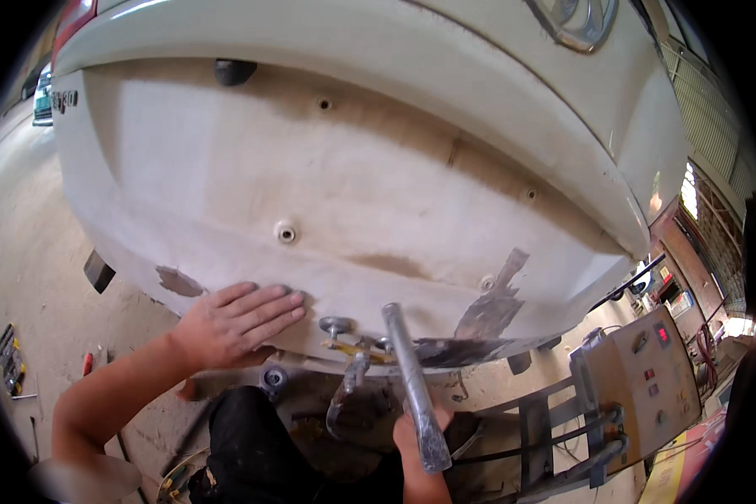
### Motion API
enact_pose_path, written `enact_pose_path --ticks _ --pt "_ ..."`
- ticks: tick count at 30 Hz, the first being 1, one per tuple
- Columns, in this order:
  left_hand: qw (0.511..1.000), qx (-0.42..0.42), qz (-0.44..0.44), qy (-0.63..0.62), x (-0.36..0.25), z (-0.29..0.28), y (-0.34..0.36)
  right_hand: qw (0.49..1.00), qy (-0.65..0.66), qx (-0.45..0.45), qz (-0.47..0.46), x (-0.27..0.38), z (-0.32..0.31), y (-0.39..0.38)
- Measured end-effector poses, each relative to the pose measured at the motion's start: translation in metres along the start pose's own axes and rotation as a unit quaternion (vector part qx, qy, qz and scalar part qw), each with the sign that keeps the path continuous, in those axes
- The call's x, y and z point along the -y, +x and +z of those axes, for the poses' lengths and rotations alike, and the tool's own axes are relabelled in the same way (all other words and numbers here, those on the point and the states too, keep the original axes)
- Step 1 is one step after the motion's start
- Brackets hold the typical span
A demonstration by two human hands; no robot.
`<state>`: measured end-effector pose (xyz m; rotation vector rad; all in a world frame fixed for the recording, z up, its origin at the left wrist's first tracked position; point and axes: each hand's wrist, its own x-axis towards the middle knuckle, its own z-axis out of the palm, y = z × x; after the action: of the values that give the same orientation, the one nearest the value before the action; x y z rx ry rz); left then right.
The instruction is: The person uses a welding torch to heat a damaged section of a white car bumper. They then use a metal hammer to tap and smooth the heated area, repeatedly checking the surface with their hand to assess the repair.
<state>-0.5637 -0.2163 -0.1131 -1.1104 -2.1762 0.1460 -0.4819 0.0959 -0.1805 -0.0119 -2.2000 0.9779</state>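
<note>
In front of me is the white rear panel of a car (218,168), with bare, sanded patches along its lower part. My left hand (245,323) lies flat against the panel's lower edge, fingers together and stretched out, holding nothing. A worn grey metal bar (410,378) slants up toward the panel, and my right hand (420,424) is closed around its lower part; the bar hides some of the fingers. Between the hands, a metal pulling tool (355,365) with round feet rests at the panel's lower edge. A dark scraped patch (489,312) lies to the right.
A box-shaped machine with a control panel (651,374) and thick black cables stands on a cart at the right. Hand tools (10,359) and a red-handled item (87,363) lie on the dusty floor at the left. My dark-trousered leg (248,445) is below the bumper.
</note>
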Motion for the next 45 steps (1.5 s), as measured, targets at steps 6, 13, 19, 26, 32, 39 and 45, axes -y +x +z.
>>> enact_pose_path --ticks 6,13,19,26,32,39,45 --pt "1.0 -0.008 -0.003 -0.016 -0.002 0.001 -0.001 0.972 0.094 -0.095 -0.194 0.004 -0.001 -0.008" --pt "1.0 -0.022 -0.008 -0.019 -0.002 0.001 0.0 0.979 0.186 -0.042 -0.078 0.001 -0.008 -0.019" --pt "1.0 0.001 -0.005 -0.025 -0.004 -0.004 0.004 0.992 0.041 -0.071 -0.094 -0.022 0.0 -0.009" --pt "1.0 0.003 -0.02 -0.021 -0.004 -0.002 0.004 0.981 -0.174 -0.047 -0.067 -0.027 0.005 -0.006" --pt "0.999 -0.014 -0.016 -0.028 -0.006 0.001 -0.001 0.989 0.052 -0.035 -0.135 -0.002 -0.013 -0.018" --pt "1.0 -0.023 0.005 0.003 -0.002 0.003 -0.001 0.985 -0.004 -0.081 -0.153 -0.008 -0.001 -0.007" --pt "1.0 -0.009 -0.009 0.006 -0.003 0.003 0.0 0.999 0.026 0.027 -0.024 -0.002 0.003 0.016"
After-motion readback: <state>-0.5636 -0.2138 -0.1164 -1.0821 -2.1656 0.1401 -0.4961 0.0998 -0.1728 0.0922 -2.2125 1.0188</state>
